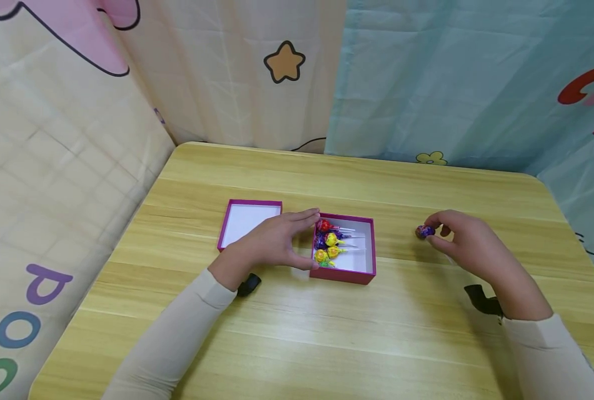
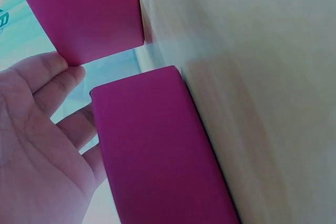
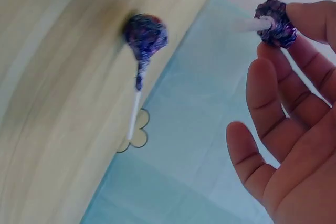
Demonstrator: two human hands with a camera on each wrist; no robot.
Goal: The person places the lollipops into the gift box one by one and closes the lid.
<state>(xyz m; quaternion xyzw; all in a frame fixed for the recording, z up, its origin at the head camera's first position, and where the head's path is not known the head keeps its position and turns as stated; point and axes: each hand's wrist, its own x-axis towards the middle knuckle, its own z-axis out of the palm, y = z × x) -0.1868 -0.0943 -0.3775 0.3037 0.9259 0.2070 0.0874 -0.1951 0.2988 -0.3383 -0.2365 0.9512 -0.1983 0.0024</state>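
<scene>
My left hand [image 1: 276,236] rests against the left side of a magenta box [image 1: 344,276], thumb near its front corner and fingertips near its back corner. In the left wrist view, its fairly straight fingers touch a magenta box corner. Inside the box lie several wrapped lollipops [image 1: 333,240] in red, yellow and purple, sticks pointing right. Right of the box, my right hand [image 1: 469,244] pinches a purple-wrapped lollipop [image 3: 276,24] by its head between thumb and fingers, white stick outward. A second purple lollipop [image 3: 146,35] lies on the table in the right wrist view.
A shallow magenta-edged lid [image 1: 250,221] with a white inside lies left of the box, partly behind my left hand. Black wrist-worn pieces [image 1: 482,301] show under both wrists. The wooden table [image 1: 307,344] meets printed curtains [image 1: 427,83] at its back edge.
</scene>
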